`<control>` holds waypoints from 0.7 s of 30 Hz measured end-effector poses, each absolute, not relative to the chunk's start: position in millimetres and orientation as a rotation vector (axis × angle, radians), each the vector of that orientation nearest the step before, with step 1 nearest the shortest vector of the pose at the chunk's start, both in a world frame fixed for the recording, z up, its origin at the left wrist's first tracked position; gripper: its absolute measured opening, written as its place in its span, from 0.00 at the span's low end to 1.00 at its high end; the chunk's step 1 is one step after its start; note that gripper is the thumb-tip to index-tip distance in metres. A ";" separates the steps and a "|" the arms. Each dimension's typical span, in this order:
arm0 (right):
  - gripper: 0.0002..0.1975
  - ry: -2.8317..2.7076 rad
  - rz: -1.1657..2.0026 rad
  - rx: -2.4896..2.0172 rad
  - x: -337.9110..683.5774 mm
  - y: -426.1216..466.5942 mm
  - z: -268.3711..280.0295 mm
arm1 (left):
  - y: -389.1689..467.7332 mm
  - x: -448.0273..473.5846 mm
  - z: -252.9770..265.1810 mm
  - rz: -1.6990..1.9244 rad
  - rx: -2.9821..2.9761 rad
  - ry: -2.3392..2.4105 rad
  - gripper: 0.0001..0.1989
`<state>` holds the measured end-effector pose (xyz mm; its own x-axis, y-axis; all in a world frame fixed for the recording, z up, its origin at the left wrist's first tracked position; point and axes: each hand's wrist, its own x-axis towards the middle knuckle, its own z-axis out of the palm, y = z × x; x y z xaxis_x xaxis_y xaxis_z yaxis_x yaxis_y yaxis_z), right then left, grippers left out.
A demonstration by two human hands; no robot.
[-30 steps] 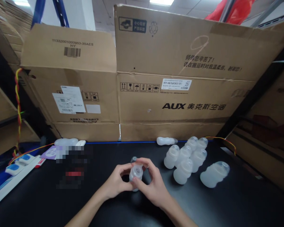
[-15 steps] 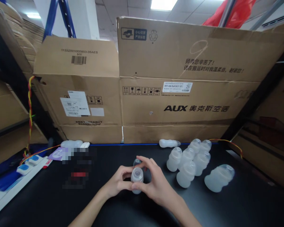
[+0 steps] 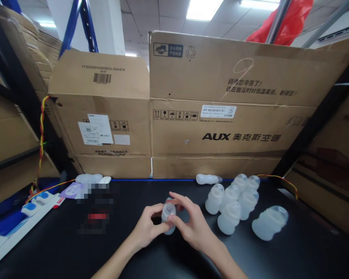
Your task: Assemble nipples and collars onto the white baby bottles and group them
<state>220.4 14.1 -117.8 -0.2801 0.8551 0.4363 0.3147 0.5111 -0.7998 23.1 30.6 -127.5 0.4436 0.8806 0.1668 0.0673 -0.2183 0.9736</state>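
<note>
Near the middle of the black tabletop, a small translucent baby bottle (image 3: 169,211) is between my hands, its round top facing me. My left hand (image 3: 147,226) wraps its thumb and fingers round the left side of it. The thumb of my right hand (image 3: 193,221) presses on the bottle's right side, while its fingers arch over the far side. Just behind the top, a clear rounded piece (image 3: 168,200) shows, partly covered by my right fingers; I cannot make out whether it is attached.
Several capped milky bottles (image 3: 229,217) stand grouped to the right, with another bottle (image 3: 270,223) farther right. One bottle (image 3: 208,179) lies by the cardboard wall (image 3: 221,151). At the left are another white bottle (image 3: 88,178), a purple card (image 3: 71,191) and a power strip (image 3: 36,203).
My right fingers have come lower over the clear piece behind the bottle, and my right thumb has moved up its side. The whole view has shifted slightly downward.
</note>
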 end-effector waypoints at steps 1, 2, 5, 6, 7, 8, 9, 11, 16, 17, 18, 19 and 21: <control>0.29 -1.807 0.675 -1.015 215.1 14.5 -122.0 | 28.1 27.4 -131.0 1.013 1.627 0.904 0.19; 0.29 -1.770 0.621 -1.056 210.0 14.8 -126.0 | 25.9 31.7 -135.0 1.078 1.631 0.962 0.19; 0.26 -1.637 0.517 -1.140 199.6 18.0 -134.9 | 23.4 40.6 -146.0 1.211 1.627 1.095 0.21; 0.27 -1.624 0.514 -1.140 198.9 20.6 -136.6 | 24.5 41.2 -148.3 1.227 1.623 1.115 0.22; 0.27 -1.629 0.532 -1.125 200.0 24.3 -137.8 | 26.8 40.4 -149.5 1.228 1.620 1.121 0.22; 0.27 -1.642 0.567 -1.097 202.6 28.8 -138.8 | 30.0 38.2 -149.8 1.218 1.616 1.118 0.23; 0.26 -1.658 0.611 -1.066 206.4 33.9 -139.9 | 33.9 34.9 -149.3 1.200 1.609 1.111 0.24; 0.24 -1.691 0.691 -1.016 215.1 44.5 -143.3 | 42.3 26.1 -146.8 1.151 1.597 1.090 0.26; 0.15 -1.847 0.734 -0.940 222.0 61.3 -157.5 | 52.6 9.4 -141.1 1.077 1.616 1.034 0.23; 0.13 -1.829 0.719 -0.940 221.0 62.5 -157.7 | 52.0 8.6 -140.5 1.077 1.625 1.032 0.22; 0.12 -1.787 0.695 -0.949 219.9 63.0 -155.8 | 51.0 8.6 -139.9 1.079 1.634 1.031 0.22; 0.12 -1.730 0.666 -0.960 219.2 62.8 -151.6 | 49.7 9.1 -139.5 1.079 1.645 1.031 0.20; 0.14 -1.624 0.610 -0.966 218.7 60.5 -136.6 | 47.0 10.6 -138.8 1.077 1.661 1.024 0.18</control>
